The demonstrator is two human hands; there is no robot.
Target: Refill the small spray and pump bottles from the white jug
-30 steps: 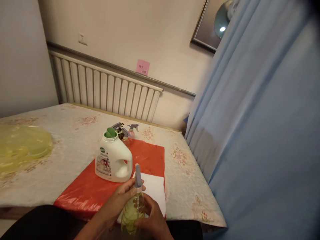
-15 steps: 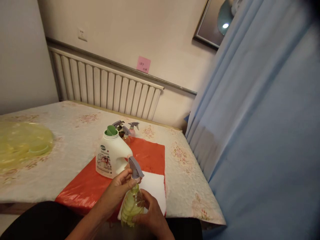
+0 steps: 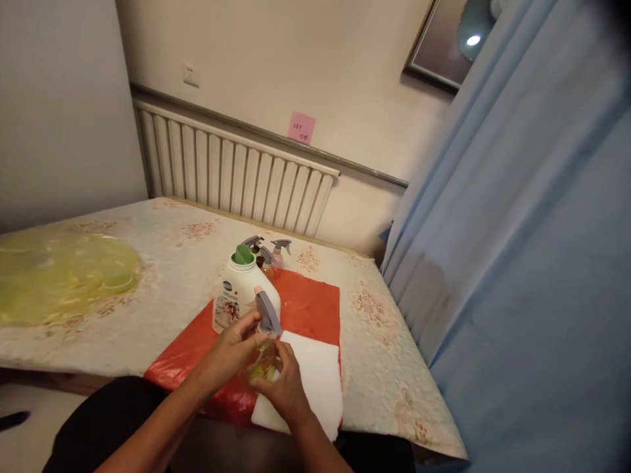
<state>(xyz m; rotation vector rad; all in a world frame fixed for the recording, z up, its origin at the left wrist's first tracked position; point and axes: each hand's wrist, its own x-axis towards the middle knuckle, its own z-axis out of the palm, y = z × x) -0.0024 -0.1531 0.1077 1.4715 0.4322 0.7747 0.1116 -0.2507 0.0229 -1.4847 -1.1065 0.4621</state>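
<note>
The spray bottle (image 3: 263, 358) stood upright between both hands at the near table edge, the left hand (image 3: 235, 347) pinching its grey trigger head (image 3: 267, 313) and the right hand (image 3: 284, 386) wrapped round its yellow-green body. The head seemed seated on the neck, though whether screwed tight I cannot tell. Just beyond the fingers stood a white jug (image 3: 241, 294) on a red sheet (image 3: 310, 307), with a white cloth (image 3: 318, 374) beside the right hand, a flowered tablecloth (image 3: 162, 263) beneath, and a radiator (image 3: 231, 171) and blue curtain (image 3: 517, 217) behind.

Both hands covered most of the yellow spray bottle (image 3: 261, 364), so its base was hidden. The detergent jug (image 3: 235, 292) blocked the bodies of the small spray bottles (image 3: 276, 253) behind it, and its label print was too small to read. So was the writing on the pink sticky note (image 3: 301, 127). The framed picture (image 3: 446, 49) was cut off by the top edge
</note>
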